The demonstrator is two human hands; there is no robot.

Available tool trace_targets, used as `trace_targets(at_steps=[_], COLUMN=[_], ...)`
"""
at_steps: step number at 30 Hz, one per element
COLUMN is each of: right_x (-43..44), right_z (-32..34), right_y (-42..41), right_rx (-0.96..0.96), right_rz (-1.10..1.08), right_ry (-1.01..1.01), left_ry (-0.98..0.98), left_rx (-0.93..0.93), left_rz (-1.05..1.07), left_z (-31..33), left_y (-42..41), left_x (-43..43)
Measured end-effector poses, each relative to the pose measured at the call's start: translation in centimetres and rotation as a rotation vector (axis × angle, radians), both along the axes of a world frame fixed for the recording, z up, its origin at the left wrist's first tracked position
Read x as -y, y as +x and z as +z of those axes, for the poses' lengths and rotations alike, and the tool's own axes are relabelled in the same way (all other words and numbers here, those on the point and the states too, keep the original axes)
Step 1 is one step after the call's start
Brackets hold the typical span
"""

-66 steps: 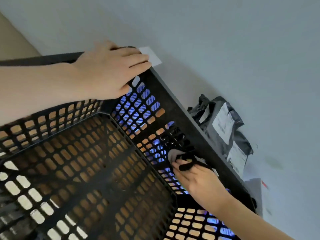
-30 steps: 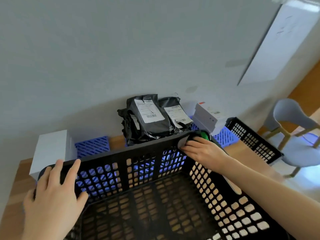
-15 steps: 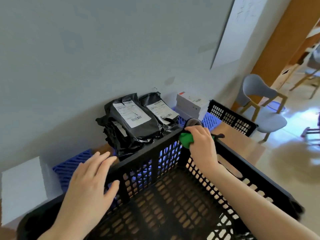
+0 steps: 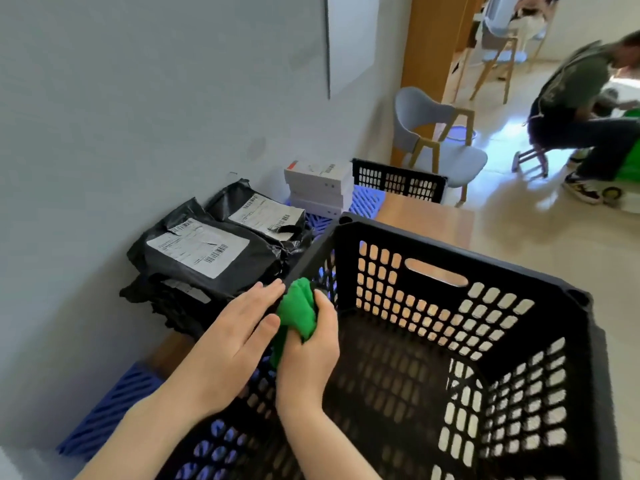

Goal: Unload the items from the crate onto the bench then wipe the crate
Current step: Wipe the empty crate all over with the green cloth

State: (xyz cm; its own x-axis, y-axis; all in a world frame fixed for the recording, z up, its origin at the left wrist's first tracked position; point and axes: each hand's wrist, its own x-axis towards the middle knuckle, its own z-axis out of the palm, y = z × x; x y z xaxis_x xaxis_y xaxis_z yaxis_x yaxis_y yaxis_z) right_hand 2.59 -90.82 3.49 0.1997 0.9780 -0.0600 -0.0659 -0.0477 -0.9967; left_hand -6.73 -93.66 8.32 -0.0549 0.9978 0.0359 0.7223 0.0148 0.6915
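Note:
A black slotted crate (image 4: pixel 519 282) stands on the wooden bench (image 4: pixel 426 220) with nothing visible inside it. My right hand (image 4: pixel 308 355) grips a bunched green cloth (image 4: pixel 298 311) against the crate's left rim. My left hand (image 4: pixel 235 337) lies with straight fingers on that same rim, just left of the cloth and touching it. Black mailer bags (image 4: pixel 204 251) with white labels lie stacked on the bench by the wall. A stack of white boxes (image 4: pixel 317 188) stands behind them.
Blue slatted pieces (image 4: pixel 104 407) lie under and beside the crate. A second black crate (image 4: pixel 398 181) sits at the bench's far end. A grey chair (image 4: pixel 436 140) stands beyond, and a seated person (image 4: pixel 571 98) is at the far right. The wall runs along the left.
The view swung right. My right hand with the cloth slid back along the left rim from the far corner toward me. My left hand moved right until it met the cloth.

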Motion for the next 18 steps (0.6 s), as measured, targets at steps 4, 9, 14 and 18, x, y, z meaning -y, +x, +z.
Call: trace_targets(at_steps=[4,9,14,18], right_x=[-6.9,-10.7,-3.4,2.1], right_z=[2.2,2.1,-1.8,-3.5], right_y=[0.6,0.6,-1.5,-2.8], right_rx=[-0.032,-0.048,-0.049,0.076], right_rz=[-0.103,-0.195,-0.196,-0.204], right_ry=[0.008,0.026,0.103,0.294], left_ry=[0.053,0.109,0.063,0.056], left_rx=[-0.126,-0.158,0.028,0.075], left_rz=[-0.045,-0.101,-0.149,-0.183], left_z=[-0.2,0.7,0.8,0.6], left_y=[-0.5,-0.3,0.2,0.5], left_x=[-0.1,-2.6,-6.3,-8.7])
